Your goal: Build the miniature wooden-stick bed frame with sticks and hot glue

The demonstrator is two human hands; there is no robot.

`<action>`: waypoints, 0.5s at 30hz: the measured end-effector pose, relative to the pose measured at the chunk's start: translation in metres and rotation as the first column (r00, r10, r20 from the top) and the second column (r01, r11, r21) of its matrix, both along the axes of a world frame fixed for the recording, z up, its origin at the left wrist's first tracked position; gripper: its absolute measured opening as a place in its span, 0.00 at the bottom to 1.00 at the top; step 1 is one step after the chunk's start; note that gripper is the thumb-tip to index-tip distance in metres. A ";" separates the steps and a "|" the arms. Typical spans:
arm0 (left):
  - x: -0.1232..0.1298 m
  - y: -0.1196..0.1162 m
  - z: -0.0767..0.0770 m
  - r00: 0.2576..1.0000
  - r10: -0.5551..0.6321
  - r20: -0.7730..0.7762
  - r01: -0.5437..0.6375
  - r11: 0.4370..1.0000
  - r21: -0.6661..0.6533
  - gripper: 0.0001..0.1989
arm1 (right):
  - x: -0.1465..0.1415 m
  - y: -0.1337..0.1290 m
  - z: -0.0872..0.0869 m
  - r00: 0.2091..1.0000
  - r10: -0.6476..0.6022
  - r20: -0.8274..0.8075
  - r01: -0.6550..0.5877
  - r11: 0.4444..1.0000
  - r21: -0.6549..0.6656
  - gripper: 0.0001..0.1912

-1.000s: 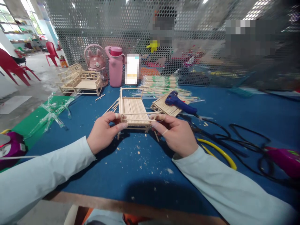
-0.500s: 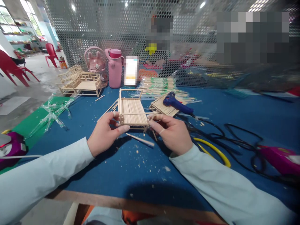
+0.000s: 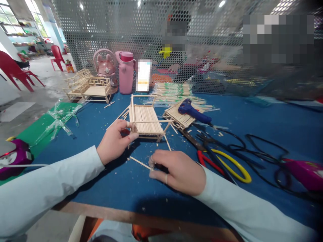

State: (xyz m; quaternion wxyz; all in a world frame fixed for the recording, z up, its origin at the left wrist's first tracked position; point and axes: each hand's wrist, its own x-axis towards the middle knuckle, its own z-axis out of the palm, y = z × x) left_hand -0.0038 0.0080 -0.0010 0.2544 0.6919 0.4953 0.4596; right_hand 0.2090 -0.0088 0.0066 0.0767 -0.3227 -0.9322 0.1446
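Observation:
A small model bed frame made of thin wooden sticks stands in front of me, with a slatted top and raised rails. My left hand pinches its near left corner between thumb and fingers. On the blue table mat, my right hand is closed at the right end of a loose wooden stick, thumb and fingertips gripping it. Behind and to the right lies another slatted wooden piece, with a blue glue gun resting across it.
Pliers with red and yellow handles and black cables lie at right. Finished-looking stick furniture, a pink bottle and bundled sticks stand along the mesh screen. Clear plastic wrapping lies at left.
My right hand has let go of the bed frame's right side and moved down toward me, taking hold of the loose stick. My left hand stays on the frame's corner.

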 end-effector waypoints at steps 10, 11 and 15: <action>-0.001 0.000 0.000 0.998 -0.044 0.034 0.046 0.997 -0.061 0.06 | 0.011 0.009 0.008 0.998 -0.066 -0.009 0.067 0.995 0.074 0.07; -0.001 0.000 0.000 0.999 -0.039 0.034 0.041 0.997 -0.059 0.06 | 0.011 0.009 0.007 0.998 -0.059 -0.015 0.060 0.996 0.068 0.08; 0.000 0.000 0.000 0.998 -0.032 0.058 0.035 0.998 -0.058 0.05 | 0.012 0.010 0.008 0.999 -0.040 -0.019 0.041 0.998 0.057 0.06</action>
